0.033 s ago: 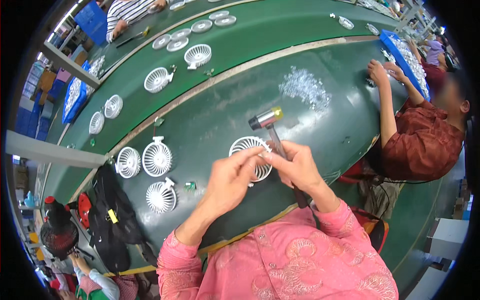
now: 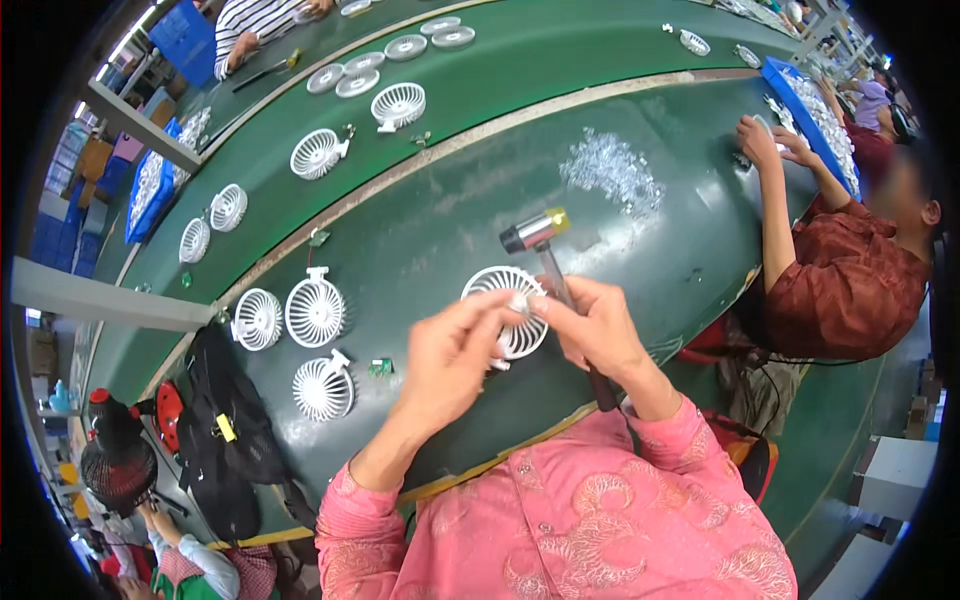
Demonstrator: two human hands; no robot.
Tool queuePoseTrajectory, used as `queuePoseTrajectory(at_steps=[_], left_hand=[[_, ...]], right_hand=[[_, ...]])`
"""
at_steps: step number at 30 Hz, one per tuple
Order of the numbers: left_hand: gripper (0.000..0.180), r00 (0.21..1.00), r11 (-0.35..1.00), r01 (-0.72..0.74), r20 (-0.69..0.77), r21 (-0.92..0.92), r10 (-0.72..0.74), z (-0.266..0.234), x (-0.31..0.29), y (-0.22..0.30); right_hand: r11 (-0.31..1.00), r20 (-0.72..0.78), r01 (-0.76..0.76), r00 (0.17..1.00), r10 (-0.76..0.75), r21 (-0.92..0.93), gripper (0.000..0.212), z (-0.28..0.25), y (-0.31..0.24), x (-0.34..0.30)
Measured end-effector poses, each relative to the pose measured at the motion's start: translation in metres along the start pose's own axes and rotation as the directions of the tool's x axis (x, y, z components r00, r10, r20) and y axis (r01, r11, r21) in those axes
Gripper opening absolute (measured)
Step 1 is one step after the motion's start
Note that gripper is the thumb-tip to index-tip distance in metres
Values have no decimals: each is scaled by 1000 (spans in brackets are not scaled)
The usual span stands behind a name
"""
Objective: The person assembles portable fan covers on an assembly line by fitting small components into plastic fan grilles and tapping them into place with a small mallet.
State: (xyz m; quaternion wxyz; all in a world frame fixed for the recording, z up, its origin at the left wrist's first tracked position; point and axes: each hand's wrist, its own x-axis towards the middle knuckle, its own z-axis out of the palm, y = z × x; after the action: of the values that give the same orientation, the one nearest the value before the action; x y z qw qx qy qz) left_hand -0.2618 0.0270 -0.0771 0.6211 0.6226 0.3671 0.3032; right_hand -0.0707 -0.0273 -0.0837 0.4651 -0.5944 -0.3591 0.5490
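Observation:
My left hand (image 2: 452,352) is closed, thumb and forefinger pinching a small white plastic piece (image 2: 520,303). From the other side, the fingertips of my right hand (image 2: 597,328) meet the same piece. That hand also keeps a two-faced mallet (image 2: 541,232) tucked in it, with a black face, a yellow face and a metal middle. Its dark handle slants down past my wrist. Beneath my fingers a round white slatted fan housing (image 2: 492,284) lies on the green bench, partly covered by them.
Three more fan housings (image 2: 315,312) lie at left beside a small green circuit board (image 2: 381,368). A heap of small clear pieces (image 2: 612,172) sits beyond the mallet. Housings and discs line the green belt (image 2: 255,165). A co-worker (image 2: 845,270) sits at right by a blue tray (image 2: 815,125).
My left fingers have shifted slightly, and the small white piece shows more plainly between my fingertips. The mallet remains in my right hand. The co-worker at right now holds up a pale ring-like part.

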Motion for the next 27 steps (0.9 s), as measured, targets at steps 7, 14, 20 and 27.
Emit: queuePoseTrajectory(at_steps=[7, 14, 20, 27], left_hand=[[48, 952, 919, 246, -99, -308, -288, -27, -39, -26], [45, 918, 775, 395, 183, -494, -351, -10, -44, -26], [39, 926, 712, 377, 213, -593, -313, 1, -39, -25], [32, 943, 647, 315, 151, -695, -297, 7, -40, -37]], right_hand=[[992, 59, -41, 998, 34, 117, 27, -1, 0, 1], [999, 129, -41, 991, 38, 18, 28, 5, -11, 7], [999, 123, -12, 992, 16, -38, 31, 8, -14, 13], [998, 127, 49, 991, -44, -35, 34, 16, -11, 18]])
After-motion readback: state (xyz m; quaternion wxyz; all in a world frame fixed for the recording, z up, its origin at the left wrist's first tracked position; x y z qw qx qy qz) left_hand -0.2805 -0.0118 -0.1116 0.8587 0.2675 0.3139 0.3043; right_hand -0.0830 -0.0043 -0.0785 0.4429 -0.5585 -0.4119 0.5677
